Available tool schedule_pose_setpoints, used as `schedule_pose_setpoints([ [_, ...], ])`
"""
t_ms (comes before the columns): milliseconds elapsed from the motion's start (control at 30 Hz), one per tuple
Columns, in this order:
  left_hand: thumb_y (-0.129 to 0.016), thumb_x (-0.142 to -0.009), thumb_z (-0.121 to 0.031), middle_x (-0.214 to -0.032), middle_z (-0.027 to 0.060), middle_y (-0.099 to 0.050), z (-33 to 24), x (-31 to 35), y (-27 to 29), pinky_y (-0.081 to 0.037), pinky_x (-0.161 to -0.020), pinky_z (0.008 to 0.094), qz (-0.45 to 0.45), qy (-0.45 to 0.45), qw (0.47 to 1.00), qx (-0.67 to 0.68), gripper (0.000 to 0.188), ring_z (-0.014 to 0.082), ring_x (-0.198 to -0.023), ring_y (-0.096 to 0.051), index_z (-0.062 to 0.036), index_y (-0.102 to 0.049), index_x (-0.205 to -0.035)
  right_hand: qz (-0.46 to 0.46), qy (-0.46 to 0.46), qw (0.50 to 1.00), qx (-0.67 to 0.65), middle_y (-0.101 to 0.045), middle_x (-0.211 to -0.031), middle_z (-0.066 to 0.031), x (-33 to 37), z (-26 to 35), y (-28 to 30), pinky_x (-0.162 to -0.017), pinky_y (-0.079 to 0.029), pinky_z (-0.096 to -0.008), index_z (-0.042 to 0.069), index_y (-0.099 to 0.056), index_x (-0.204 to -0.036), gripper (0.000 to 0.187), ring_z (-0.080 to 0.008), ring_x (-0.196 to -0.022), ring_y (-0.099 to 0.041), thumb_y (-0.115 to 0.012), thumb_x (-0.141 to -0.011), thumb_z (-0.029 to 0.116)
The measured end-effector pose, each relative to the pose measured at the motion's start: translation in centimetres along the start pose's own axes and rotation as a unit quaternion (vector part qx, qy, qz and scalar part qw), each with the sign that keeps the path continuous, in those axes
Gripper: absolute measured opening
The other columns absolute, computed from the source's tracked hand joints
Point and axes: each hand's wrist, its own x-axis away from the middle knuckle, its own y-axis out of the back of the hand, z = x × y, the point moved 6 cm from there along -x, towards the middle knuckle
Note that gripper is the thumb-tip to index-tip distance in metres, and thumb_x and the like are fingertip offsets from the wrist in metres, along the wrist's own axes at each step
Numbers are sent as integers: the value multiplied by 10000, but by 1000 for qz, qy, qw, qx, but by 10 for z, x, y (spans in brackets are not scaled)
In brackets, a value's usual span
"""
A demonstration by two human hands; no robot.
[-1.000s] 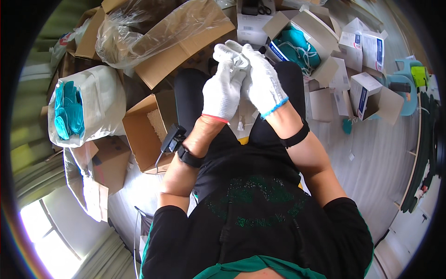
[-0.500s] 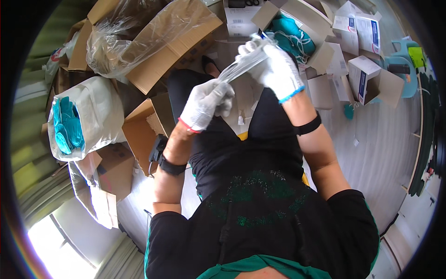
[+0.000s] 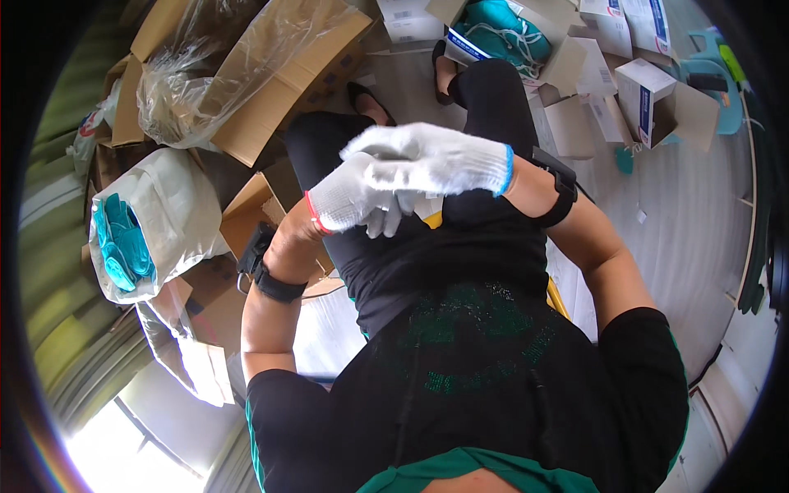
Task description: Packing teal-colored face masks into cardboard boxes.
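at eleven o'clock lies the large carton (image 3: 300,82), its flap leaning toward the lap, with clear plastic (image 3: 177,103) draped over it, probably a liner pulled out to free the mouth. the white sack (image 3: 185,189), between nine and ten, has its mouth gaping so that the teal pieces (image 3: 123,242) show; their bulk seems to keep it open. at one o'clock the teal bundle (image 3: 493,33), with white cords (image 3: 530,41), sits in an open box (image 3: 567,70), flaps spread, likely for easy access. white boxes (image 3: 645,90) crowd together at two o'clock, perhaps set aside to leave legroom. the small carton (image 3: 245,215), just past nine, stands open beside the left thigh.

the gloved hands meet near twelve, above the lap, probably because the seated posture makes that comfortable. the right hand (image 3: 440,158), blue-cuffed, lies across the left hand (image 3: 353,193), red-cuffed, its fingers fairly straight. the left fingers curl below it. the overlap hides both palms, so i cannot tell whether either grips anything.
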Motion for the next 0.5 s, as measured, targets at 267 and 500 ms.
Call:
schedule_pose_setpoints([
  [267, -507, -978, -197, -683, 39, -616, 7, 1, -17, -494, -560, 242, 10, 177, 940, -292, 283, 106, -566, -584, 5, -649, -841, 39, -57, 915, 398, -653, -751, -187, 17, -9, 1, -652, -497, -408, 36, -665, -901, 536, -350, -689, -634, -489, -925, 542],
  [500, -450, -985, -286, -707, 20, -594, -4, -1, -31, -475, -570, 238, 84, 66, 976, -190, 352, 99, -613, -570, 7, -642, -952, 65, -137, 972, -177, -631, -702, -5, 47, -42, 2, -566, -457, -223, 42, -672, -816, 287, -79, -678, -609, -554, -957, 263],
])
